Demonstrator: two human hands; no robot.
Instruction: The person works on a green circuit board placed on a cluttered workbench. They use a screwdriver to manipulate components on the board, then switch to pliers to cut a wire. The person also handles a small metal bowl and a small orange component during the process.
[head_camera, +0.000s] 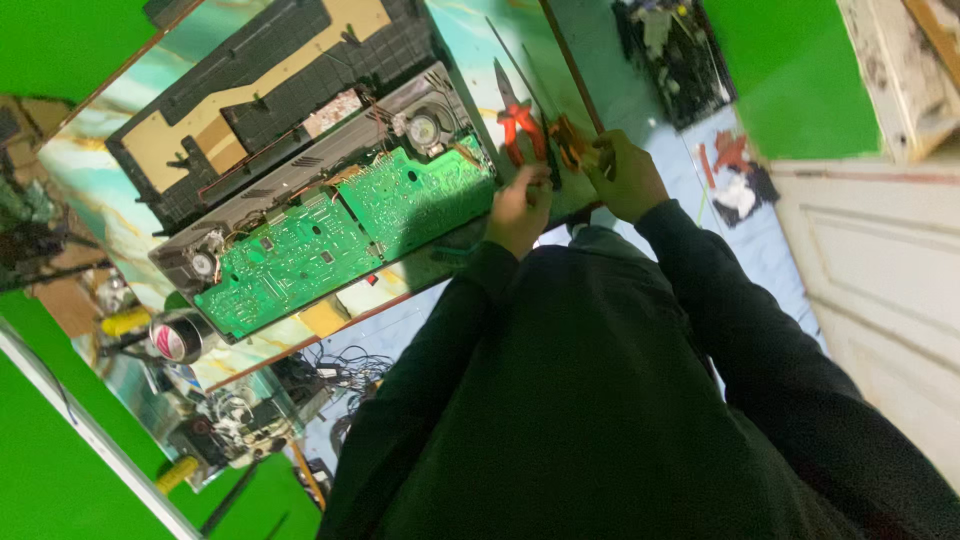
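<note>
Marbled tabletop (100, 180) under me carries an opened device: 2 green circuit boards (350, 225) sit bare in a grey chassis (300, 170), with a speaker at each end. Its black back cover (260, 70) is already off and lies just beyond, so the opening-up looks done while the boards stay mounted. My left hand (520, 208) rests curled at the chassis's near corner; whether it grips anything I cannot tell. My right hand (625, 175) closes on a small orange tool (567, 140) by the table's edge. Red-handled pliers (518, 118) lie between chassis and hand.
</note>
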